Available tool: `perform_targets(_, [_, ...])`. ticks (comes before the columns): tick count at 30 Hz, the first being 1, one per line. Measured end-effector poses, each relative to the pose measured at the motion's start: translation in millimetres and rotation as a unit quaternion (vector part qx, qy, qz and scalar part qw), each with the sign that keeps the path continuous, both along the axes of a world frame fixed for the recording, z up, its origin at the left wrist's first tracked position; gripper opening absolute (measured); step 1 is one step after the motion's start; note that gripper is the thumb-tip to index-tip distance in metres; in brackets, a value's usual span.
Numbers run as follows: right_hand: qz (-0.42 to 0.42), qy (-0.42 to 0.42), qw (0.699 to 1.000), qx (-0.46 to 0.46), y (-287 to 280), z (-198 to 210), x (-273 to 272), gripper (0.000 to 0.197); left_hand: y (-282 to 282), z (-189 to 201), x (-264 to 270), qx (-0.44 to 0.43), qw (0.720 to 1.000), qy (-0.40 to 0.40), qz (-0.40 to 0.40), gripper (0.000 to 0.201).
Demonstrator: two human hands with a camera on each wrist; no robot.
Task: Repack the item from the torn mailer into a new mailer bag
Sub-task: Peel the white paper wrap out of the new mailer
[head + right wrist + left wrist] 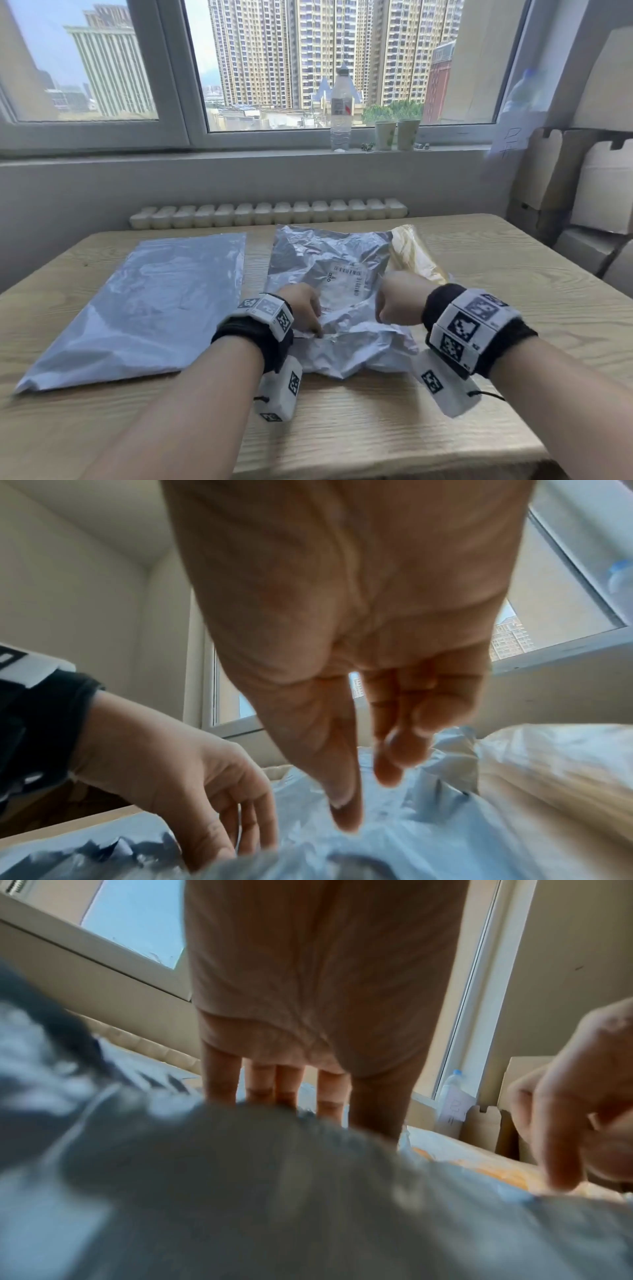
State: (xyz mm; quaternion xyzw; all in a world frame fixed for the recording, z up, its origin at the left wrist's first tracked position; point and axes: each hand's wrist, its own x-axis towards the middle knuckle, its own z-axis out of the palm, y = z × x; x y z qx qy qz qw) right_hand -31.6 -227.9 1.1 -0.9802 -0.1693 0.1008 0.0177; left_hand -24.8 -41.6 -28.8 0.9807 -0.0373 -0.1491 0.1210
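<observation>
- The left hand [301, 308] lies on the near part of the crumpled grey torn plastic mailer [335, 274]; its fingers [219, 1074] run fairly straight and reach down into the creased film, but whether they pinch an edge cannot be told, because the folds hide the tips.
- The right hand [397, 301] hovers just beside it over the same mailer, its fingers [346, 804] loosely extended and pointing down, and it holds nothing.
- The torn mailer sits mid-desk, label side up, with the item in clear yellowish wrapping [414, 253] poking out at its far right corner.
- The flat, smooth grey new mailer bag [147, 305] lies on the left part of the pale wooden desk [376, 428], just beside the torn one but not touching it.
- The step in hand looks like opening the torn mailer. To do it well, one hand should pin the film flat while the other widens the tear towards the exposed wrapping, and the item should slide out rather than be yanked, since thin film bunches and snags.
</observation>
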Motion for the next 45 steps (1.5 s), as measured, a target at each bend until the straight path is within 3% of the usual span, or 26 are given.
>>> perform_targets(5, [0.062,-0.024,0.997,0.041,32.7,6.0,17.8,0.02,6.6,14.0,12.8,-0.078,0.993,0.085,0.017,0.023])
perform_targets(9, [0.064,0.008,0.998,-0.008,38.9,-19.6,29.6,0.015,4.2,3.4,18.4,-0.054,0.998,-0.009,0.032,0.015])
perform_targets(12, [0.041,0.041,0.997,-0.043,34.6,-27.5,37.2,0.013,10.3,-10.5,27.0,-0.092,0.993,-0.047,0.065,0.012])
perform_targets(18, [0.005,0.118,0.988,-0.1,30.8,-14.6,50.6,0.027,26.1,-13.6,37.4,-0.22,0.965,0.088,0.114,0.031])
perform_targets(24, [0.055,0.011,0.991,0.122,70.2,-8.3,59.7,0.008,29.9,-13.1,40.0,-0.219,0.964,0.105,0.107,0.027])
perform_targets(29, [0.049,0.027,0.994,0.09,73.9,-31.7,62.3,0.032,35.9,-13.9,40.3,-0.324,0.926,0.148,0.128,0.001])
perform_targets(31, [0.048,0.037,0.995,0.084,74.3,-34.1,64.0,0.038,39.7,-15.2,39.0,-0.362,0.91,0.149,0.139,0.005])
perform_targets(34, [0.06,0.037,0.996,0.06,79.0,-37.8,65.4,0.032,42.4,-17.6,37.8,-0.392,0.897,0.146,0.141,0.005])
perform_targets(40, [0.063,0.059,0.993,0.081,80.4,-39.5,66.5,0.01,42.1,-23.5,35.8,-0.364,0.918,0.1,0.121,0.008])
perform_targets(45, [0.038,0.108,0.984,0.134,72.8,-37.9,71.3,0.02,35.7,-21.3,40.5,-0.306,0.945,0.078,0.085,0.007])
